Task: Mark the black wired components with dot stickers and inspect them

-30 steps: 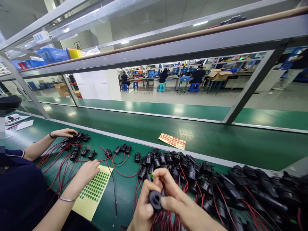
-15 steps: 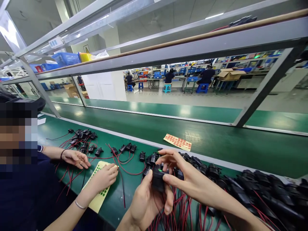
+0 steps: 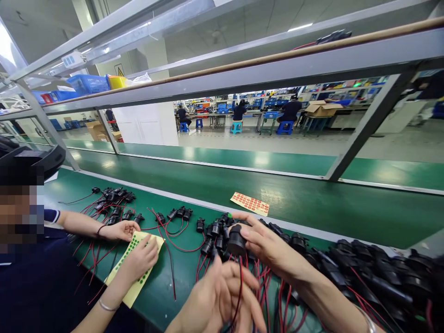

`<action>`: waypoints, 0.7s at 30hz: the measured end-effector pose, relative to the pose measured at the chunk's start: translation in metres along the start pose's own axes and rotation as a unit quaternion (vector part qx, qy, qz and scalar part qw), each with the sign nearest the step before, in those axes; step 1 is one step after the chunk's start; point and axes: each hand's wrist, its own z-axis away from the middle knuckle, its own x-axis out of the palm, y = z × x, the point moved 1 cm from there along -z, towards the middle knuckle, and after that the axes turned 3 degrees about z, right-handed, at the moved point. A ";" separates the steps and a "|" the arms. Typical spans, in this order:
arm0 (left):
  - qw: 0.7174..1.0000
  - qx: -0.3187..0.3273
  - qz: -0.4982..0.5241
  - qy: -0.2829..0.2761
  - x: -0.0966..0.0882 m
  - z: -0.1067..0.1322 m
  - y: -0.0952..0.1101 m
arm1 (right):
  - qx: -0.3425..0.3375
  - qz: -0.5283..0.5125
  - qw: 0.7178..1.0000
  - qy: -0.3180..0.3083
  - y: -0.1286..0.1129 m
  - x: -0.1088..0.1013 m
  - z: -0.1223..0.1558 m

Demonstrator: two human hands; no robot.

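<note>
My right hand grips a black cylindrical part between thumb and fingers, above the pile. A red and black wire hangs from the part, down across my left hand. The left hand is below it, somewhat blurred, palm up with fingers apart and not gripping the part. A small green dot shows by my right index fingertip; I cannot tell what it is stuck to. Beside and behind the held part lie several similar black parts with red and black wires.
At left, a co-worker's hands hold a yellow sheet of green dot stickers. Another sheet with red stickers lies beyond the white strip. More black parts lie by the co-worker, others at right. A metal frame post rises ahead.
My left hand has let go of the black part and dropped lower, its fingers opening. The right hand now holds the part alone, turned with its round end showing. The co-worker's other hand has reached the sheet.
</note>
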 end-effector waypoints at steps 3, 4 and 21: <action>0.997 0.053 -0.057 0.026 -0.071 0.034 0.037 | -0.039 0.134 0.988 0.069 -0.002 -0.044 0.005; 0.992 0.076 -0.087 0.044 -0.099 0.044 0.048 | -0.034 0.187 0.978 0.086 0.001 -0.062 0.007; 0.788 0.199 -0.507 0.286 -0.224 0.070 0.070 | -0.041 0.449 0.868 0.210 0.029 -0.118 0.003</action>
